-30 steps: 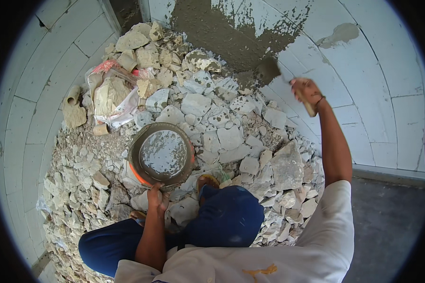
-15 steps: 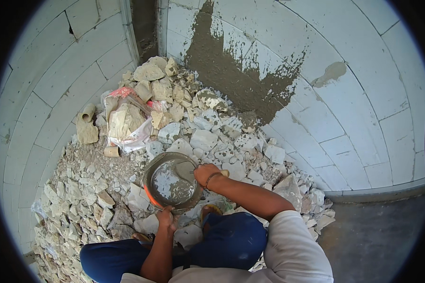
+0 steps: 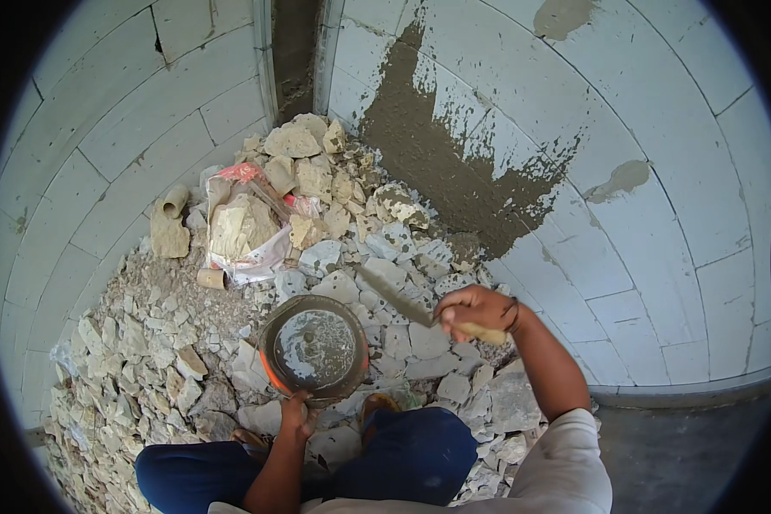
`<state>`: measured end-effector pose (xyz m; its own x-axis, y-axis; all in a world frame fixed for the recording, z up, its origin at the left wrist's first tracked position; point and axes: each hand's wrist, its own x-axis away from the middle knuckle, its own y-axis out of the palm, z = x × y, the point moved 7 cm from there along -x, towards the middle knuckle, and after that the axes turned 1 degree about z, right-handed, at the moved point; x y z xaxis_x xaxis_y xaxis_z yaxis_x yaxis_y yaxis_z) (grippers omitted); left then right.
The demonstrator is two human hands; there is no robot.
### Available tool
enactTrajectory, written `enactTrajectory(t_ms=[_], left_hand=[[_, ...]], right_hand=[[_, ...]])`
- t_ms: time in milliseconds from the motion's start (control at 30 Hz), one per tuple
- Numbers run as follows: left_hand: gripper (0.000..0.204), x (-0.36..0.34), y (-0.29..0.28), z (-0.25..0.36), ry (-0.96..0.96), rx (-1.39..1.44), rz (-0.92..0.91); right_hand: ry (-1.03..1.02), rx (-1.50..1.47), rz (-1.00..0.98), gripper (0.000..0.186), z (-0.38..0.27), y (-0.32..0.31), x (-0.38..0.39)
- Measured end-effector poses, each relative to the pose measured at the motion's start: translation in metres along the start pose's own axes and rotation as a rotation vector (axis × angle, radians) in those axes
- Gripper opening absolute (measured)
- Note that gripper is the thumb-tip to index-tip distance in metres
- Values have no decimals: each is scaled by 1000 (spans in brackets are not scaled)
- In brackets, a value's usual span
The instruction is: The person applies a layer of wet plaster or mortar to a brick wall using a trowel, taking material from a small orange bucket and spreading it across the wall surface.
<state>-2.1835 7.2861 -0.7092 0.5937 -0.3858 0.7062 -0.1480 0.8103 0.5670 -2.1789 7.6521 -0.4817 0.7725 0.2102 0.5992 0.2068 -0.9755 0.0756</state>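
My left hand [image 3: 297,416] grips the near rim of a round bucket [image 3: 271,370], dark with an orange patch on its side. Wet grey mortar [image 3: 317,347] lies in a thin layer over the bucket's bottom. To the right of the bucket, my right hand [image 3: 474,312] is closed around the wooden handle of a trowel [image 3: 398,295]. The trowel's blade points up and left, above the rubble and clear of the bucket; grey mortar smears it. How much mortar the blade carries, I cannot tell.
Broken stone and block rubble [image 3: 180,368] covers the floor under my feet. A torn sack [image 3: 248,231] with a lump inside lies farther off, beside pipe pieces [image 3: 175,200]. White block walls [image 3: 608,265] meet at the back; wet mortar [image 3: 454,163] coats part of the right one.
My right hand has lifted the trowel out of the bucket and moved it right. My left hand stays on the bucket's rim. The view has shifted slightly.
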Motion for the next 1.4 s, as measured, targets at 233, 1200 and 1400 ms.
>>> enactTrajectory(t_ms=[233,1200,1400], left_hand=[[38,5,0,3,-40,-1,72],[38,7,-6,2,-11,-70,77],[32,8,-4,6,-12,-52,120]], right_hand=[[-374,189,1186,22,-176,-197,114],[-106,36,-145,24,-26,49,-48],[-133,246,1148,26,-170,-172,51]])
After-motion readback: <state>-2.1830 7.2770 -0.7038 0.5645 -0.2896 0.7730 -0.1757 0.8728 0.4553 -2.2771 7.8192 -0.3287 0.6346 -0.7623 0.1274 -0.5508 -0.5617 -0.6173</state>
